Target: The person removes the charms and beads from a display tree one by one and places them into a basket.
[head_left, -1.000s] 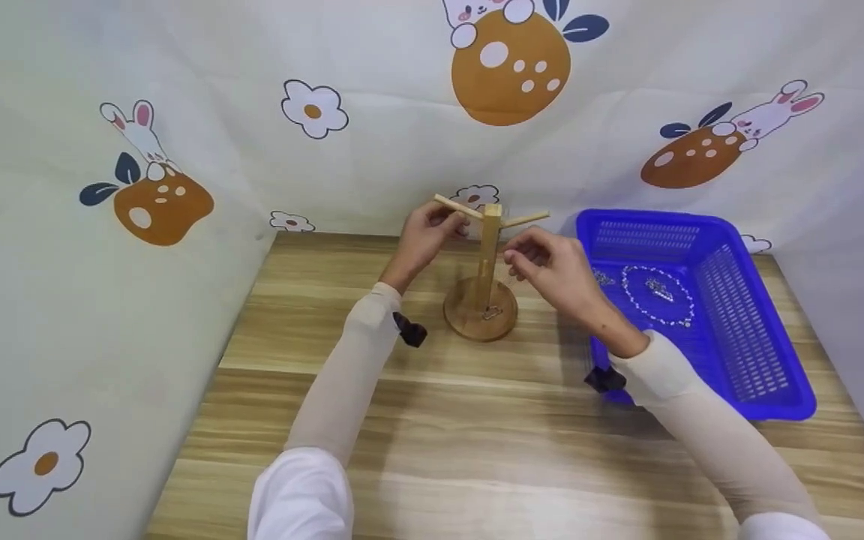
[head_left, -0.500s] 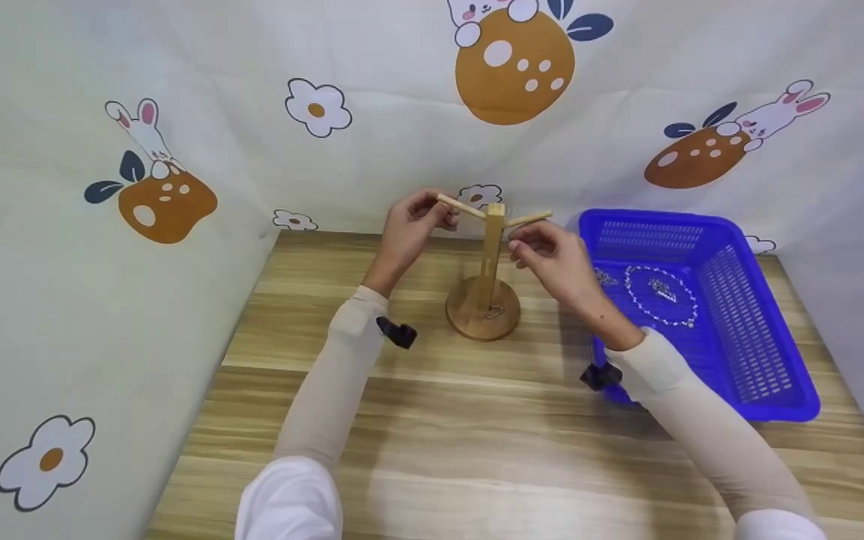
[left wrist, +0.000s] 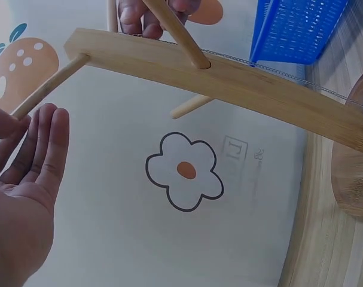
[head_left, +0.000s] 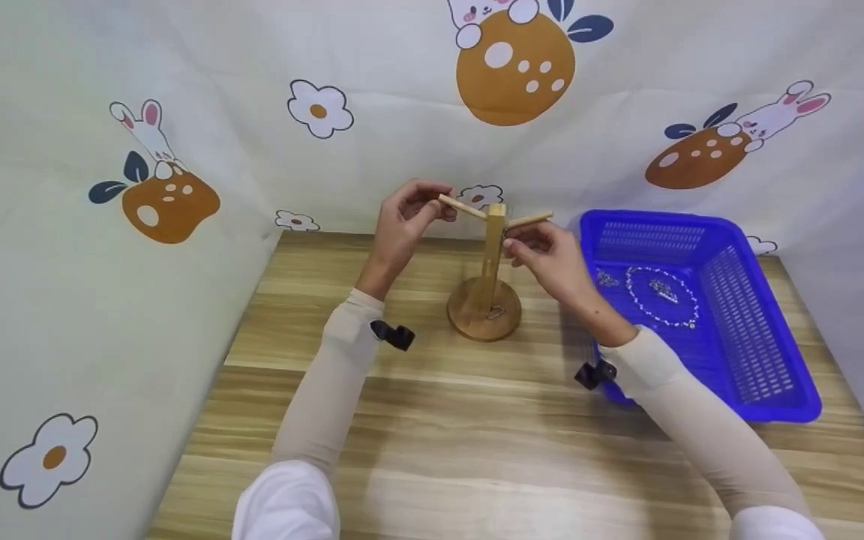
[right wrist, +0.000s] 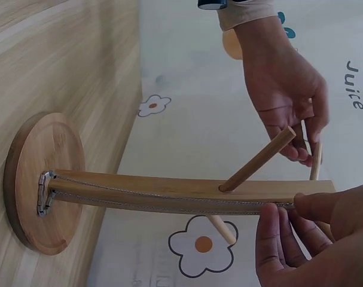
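Observation:
A wooden jewelry stand [head_left: 491,255] with a round base [head_left: 469,319] and slanting pegs stands upright on the table. My left hand [head_left: 400,225] pinches the end of its upper left peg [left wrist: 52,84] between thumb and index finger, the other fingers spread out behind. On the opposite side, my right hand [head_left: 552,259] pinches a thin silver chain necklace [right wrist: 169,194] close to the top of the post, just below the right peg [head_left: 529,219]. The chain runs down along the post to a silver open-frame pendant [right wrist: 45,192] lying against the base.
To the right of the stand sits a blue plastic basket [head_left: 758,330]. Inside it lie a beaded necklace [head_left: 694,304] in a loop and other small silvery jewelry [head_left: 662,291]. A patterned cloth [head_left: 402,157] hangs behind the wood-grain table [head_left: 477,450].
My left hand has shifted left and slightly up, out to the peg's end. My right hand has risen a little to just under the right peg. The stand stays in place.

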Demonstrator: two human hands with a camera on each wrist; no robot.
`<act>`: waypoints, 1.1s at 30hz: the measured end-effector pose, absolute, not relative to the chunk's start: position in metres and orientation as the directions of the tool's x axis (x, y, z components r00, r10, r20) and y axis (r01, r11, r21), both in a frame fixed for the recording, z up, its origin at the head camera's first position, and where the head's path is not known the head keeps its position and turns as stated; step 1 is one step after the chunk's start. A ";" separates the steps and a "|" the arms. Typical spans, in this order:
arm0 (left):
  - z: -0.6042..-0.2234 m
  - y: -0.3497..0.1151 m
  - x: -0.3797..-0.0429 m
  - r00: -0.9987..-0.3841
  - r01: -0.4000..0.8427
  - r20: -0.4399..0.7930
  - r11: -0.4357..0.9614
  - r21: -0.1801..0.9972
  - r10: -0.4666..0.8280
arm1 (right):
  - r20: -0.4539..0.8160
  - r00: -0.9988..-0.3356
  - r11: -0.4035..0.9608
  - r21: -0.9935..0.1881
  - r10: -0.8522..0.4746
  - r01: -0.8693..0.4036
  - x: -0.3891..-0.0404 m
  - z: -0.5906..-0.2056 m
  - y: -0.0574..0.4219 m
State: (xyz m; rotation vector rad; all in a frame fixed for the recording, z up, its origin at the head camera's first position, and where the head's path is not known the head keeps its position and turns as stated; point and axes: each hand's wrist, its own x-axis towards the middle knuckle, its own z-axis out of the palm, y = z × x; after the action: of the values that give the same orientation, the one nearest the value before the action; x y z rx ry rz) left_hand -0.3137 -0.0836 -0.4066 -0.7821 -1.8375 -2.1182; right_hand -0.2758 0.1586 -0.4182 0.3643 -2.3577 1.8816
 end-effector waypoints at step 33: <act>-0.409 -0.084 -0.315 -0.829 0.511 0.545 -0.229 0.829 0.125 | 0.209 -0.977 0.138 -0.968 -0.029 -0.211 -0.278 -0.420 0.153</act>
State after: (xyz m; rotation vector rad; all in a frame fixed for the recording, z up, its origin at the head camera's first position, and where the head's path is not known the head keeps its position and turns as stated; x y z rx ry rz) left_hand -0.3151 -0.0841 -0.4089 -0.7605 -1.7629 -2.1463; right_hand -0.2776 0.1533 -0.4202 0.2404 -2.2600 1.9603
